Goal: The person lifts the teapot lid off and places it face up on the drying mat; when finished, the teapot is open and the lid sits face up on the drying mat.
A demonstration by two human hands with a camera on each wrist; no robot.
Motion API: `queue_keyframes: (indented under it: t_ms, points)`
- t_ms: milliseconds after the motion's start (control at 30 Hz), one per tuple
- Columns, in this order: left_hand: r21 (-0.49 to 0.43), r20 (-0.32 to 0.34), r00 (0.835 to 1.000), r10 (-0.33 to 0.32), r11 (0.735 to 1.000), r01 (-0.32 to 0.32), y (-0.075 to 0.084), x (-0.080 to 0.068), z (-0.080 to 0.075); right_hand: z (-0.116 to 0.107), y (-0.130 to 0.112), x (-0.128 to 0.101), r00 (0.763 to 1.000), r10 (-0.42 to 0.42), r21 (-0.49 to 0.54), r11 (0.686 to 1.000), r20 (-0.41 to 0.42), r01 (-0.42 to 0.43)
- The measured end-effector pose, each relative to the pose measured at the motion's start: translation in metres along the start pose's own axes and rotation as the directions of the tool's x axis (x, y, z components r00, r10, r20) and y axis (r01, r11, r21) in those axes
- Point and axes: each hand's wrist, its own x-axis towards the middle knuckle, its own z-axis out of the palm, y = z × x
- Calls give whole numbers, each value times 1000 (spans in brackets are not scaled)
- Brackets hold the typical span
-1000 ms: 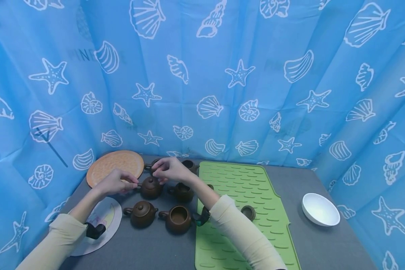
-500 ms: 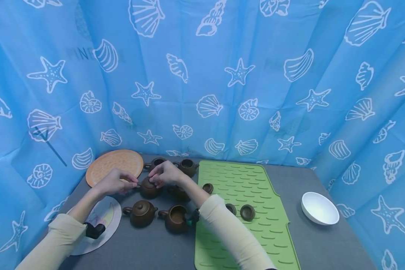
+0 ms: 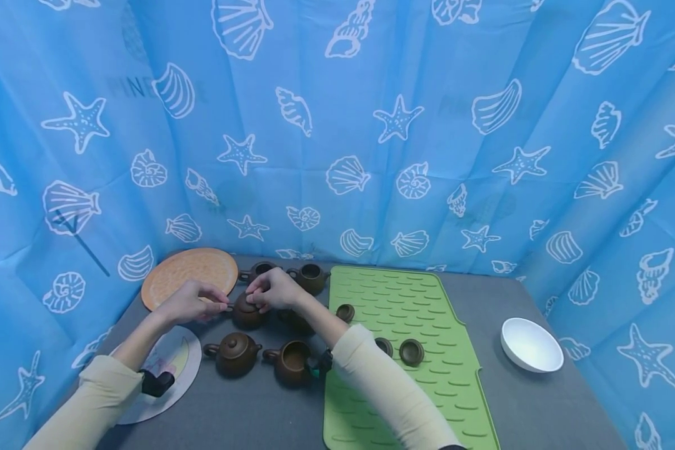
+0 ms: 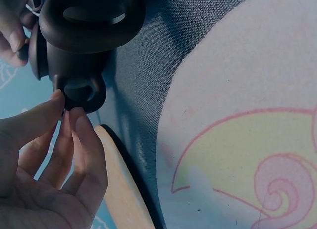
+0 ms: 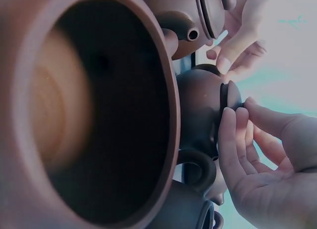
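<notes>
Lid going onto the middle teapot [image 3: 247, 314]

Left hand [image 3: 190, 303] pinches its handle; right hand [image 3: 274, 290] fingertips press the lid [image 5: 231, 96] on top. Left of centre, one teapot [image 3: 233, 354] is lidded; open pots and three lids [image 3: 411, 351] on the green mat [image 3: 427, 325] remain.

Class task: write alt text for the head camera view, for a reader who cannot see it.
Two hands meet at a small brown teapot on a grey table: the left hand pinches its handle, the right hand holds its lid. Other brown teapots stand around it, with loose lids on a green mat.
</notes>
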Motion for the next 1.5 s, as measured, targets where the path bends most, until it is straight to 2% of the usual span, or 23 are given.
queue_keyframes:
  t_ms: [300, 567, 1067, 1500]
  points:
    - [5, -2, 1000, 29, 1000, -29, 1, -1, 0, -5, -3, -7, 1000, -16, 40, 999, -13, 16]
    - [-2, -8, 999, 37, 999, -37, 0, 1, 2, -21, -1, -17, 997, -70, -9, 998, -40, 70]
    - [-17, -9, 1000, 21, 1000, -21, -1, -1, 1, -60, 7, -59, 993, -96, -56, 994, -63, 93]
    - [-16, -9, 1000, 3, 1000, -3, -1, -1, 2, -102, 18, -107, 995, -91, 88, 992, -46, 95]
